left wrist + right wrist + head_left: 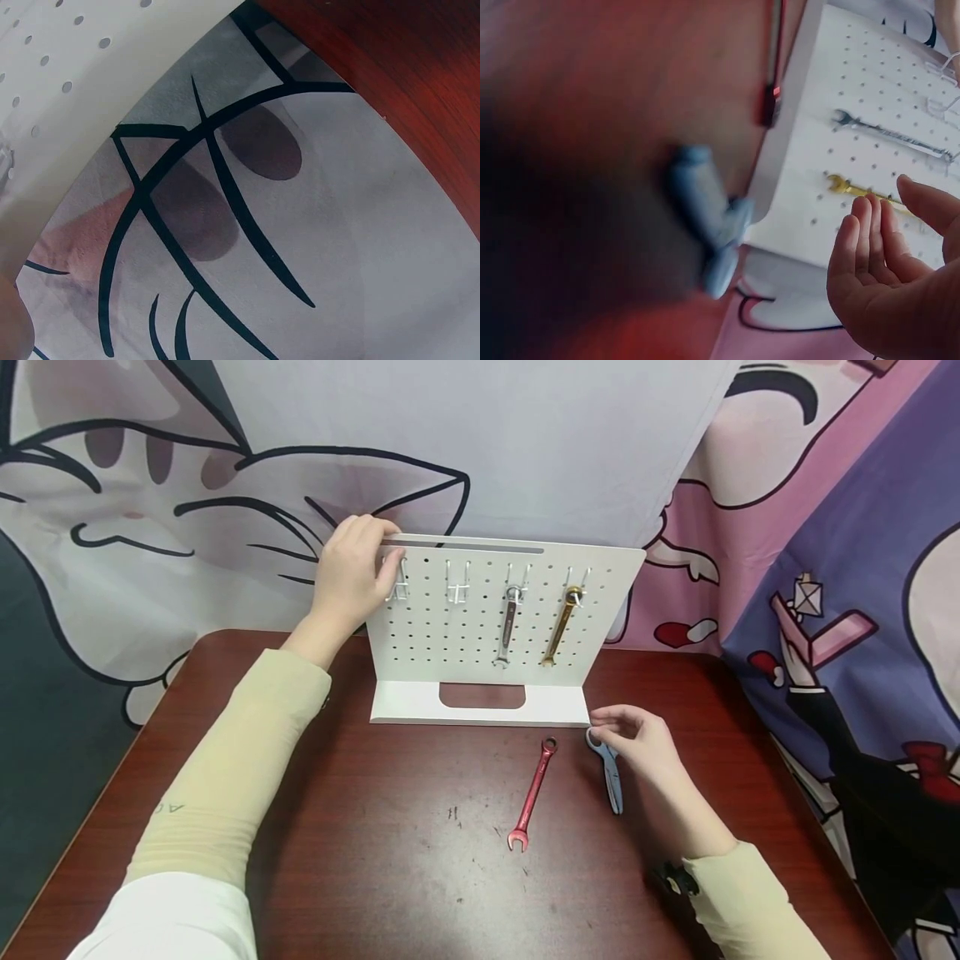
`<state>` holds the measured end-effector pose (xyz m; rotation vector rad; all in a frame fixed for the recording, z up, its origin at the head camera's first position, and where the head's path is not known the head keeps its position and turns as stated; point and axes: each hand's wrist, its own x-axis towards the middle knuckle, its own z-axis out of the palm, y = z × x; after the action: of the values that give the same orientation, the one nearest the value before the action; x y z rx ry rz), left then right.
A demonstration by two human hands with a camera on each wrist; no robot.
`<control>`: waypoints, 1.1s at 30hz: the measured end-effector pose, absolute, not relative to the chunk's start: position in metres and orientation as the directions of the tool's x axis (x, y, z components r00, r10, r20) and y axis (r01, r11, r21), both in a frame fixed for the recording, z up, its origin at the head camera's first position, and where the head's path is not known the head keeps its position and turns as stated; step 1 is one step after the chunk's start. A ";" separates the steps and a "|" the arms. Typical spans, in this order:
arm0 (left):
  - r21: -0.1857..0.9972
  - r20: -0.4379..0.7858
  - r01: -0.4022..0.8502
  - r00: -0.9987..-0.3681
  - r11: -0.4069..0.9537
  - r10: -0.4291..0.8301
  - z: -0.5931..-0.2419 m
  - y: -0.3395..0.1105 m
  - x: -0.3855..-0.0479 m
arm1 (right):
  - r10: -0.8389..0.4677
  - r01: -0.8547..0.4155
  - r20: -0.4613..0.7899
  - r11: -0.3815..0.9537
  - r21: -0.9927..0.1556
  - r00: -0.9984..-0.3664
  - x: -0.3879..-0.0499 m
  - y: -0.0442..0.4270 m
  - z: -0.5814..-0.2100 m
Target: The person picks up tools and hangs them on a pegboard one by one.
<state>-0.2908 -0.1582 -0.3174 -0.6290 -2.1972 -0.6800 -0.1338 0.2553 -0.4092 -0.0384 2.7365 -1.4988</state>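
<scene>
My left hand grips the upper left corner of a white pegboard stand, thumb on the front face and fingers over the top edge. In the left wrist view only a bit of that hand shows by the board. My right hand hovers at the handle end of blue scissors on the table, fingers slightly bent. The right wrist view shows nothing between its thumb and fingers; the scissors are blurred there. Left of them lies a red wrench.
A silver wrench and a gold wrench hang from hooks on the board. Two more hooks, one of them a wire hook, carry nothing. Behind the brown table hangs a cartoon-printed curtain.
</scene>
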 end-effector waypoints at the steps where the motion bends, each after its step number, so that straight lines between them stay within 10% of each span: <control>1: 0.271 0.762 0.615 -0.607 0.741 0.225 -0.317 -0.158 -0.290 | -0.034 -0.010 -0.010 0.542 -0.840 -0.999 -0.132 0.259 -0.411; 33: 0.258 0.760 0.612 -0.607 0.748 0.234 -0.317 -0.159 -0.288 | -0.063 0.039 -0.123 0.728 -0.684 -0.990 -0.095 0.306 -0.452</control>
<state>-0.2876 -0.1587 -0.3167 -0.6317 -2.2050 -0.6568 -0.0953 0.3056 -0.4517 -0.0195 2.7907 -1.1100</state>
